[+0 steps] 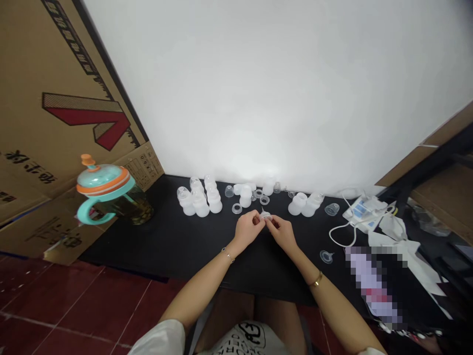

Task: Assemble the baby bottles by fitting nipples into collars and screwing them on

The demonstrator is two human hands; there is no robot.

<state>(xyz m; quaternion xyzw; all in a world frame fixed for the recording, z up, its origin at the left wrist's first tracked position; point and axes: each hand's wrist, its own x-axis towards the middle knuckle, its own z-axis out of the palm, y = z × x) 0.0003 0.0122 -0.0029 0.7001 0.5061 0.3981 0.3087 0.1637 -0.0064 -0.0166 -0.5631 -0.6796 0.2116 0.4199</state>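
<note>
1. I see my left hand (pixel 248 230) and my right hand (pixel 284 232) meeting over the middle of the dark worktop (pixel 177 241), both pinching one small clear teat piece (pixel 265 215) between fingertips. Each grip is pressed on it from its own side, so the part sits lifted just above the surface, where both thumbs can work it.
2. The piece is too small for me to tell which way it is turned.
3. A cluster of white bottles (pixel 199 199) stands upright at the back left, near the wall, well apart from the hands; I judge they are kept out of the way of the working spot.
4. Loose white rings (pixel 237 208) and more bottle parts lie just behind the hands, within easy reach.
5. Two more white bottles (pixel 303 203) stand to the right, with a clear cap (pixel 331 209) beside them.
6. A teal-and-orange handled cup (pixel 107 192) sits at the worktop's far left, by the cardboard box (pixel 55 98).
7. A white corded device (pixel 364 213) rests at the right edge.
</note>
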